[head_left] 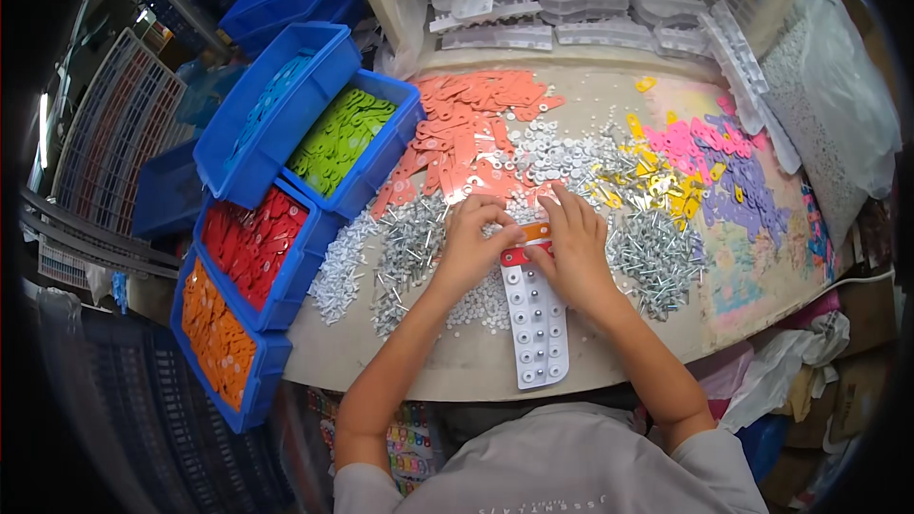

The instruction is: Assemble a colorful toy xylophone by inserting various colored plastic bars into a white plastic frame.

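Note:
A white moulded strip holder with rows of round white caps and metal pins lies upright before me on the table. Across its far end are a red plastic tab and, just beyond, an orange plastic tab. My left hand is closed at the orange tab's left end, its thumb against it. At the other end, my right hand bends around the tab, thumb down by the red one; its fingertips reach past the holder. Small white caps and metal pins surround both hands.
Left, blue bins hold red tabs, orange tabs, green tabs and blue tabs. Coral tabs lie beyond my hands; yellow, pink and purple tabs lie right. White holders stack behind.

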`<state>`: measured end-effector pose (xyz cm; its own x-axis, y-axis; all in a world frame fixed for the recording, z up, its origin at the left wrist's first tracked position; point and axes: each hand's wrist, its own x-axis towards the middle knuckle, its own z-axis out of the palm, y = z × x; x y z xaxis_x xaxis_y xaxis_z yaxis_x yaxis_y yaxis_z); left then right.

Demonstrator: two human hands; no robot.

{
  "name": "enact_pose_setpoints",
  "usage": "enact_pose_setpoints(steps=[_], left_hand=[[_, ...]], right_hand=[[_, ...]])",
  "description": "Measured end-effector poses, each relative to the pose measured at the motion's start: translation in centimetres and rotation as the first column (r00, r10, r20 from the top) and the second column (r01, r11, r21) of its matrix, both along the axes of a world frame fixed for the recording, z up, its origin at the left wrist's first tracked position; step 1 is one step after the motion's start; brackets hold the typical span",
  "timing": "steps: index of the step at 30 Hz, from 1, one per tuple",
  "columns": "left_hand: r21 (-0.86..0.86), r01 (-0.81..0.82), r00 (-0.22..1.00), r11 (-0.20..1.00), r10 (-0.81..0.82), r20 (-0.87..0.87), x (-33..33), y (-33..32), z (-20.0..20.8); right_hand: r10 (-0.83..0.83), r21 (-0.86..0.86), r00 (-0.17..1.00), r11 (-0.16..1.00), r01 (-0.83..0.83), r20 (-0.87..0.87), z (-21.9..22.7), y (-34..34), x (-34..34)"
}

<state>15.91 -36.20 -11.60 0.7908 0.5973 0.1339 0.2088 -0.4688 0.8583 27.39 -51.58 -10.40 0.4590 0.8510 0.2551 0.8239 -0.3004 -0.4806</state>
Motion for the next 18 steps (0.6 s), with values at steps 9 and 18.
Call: enact_pose_setpoints(steps=[9, 18], left_hand=[[0.189, -0.092, 0.993, 0.978, 0.105, -0.062, 1.5, -1.4, -1.3], [0.65, -0.466, 0.878, 0.6, 0.228, 0.42, -2.3, 10.6, 7.0]], right_hand=[[-0.047, -0.018, 0.999, 0.999, 0.047, 0.01, -0.5, 0.1, 0.0], [-0.061, -0.017, 0.998, 0.998, 0.061, 0.01, 1.0, -0.1, -0.2]])
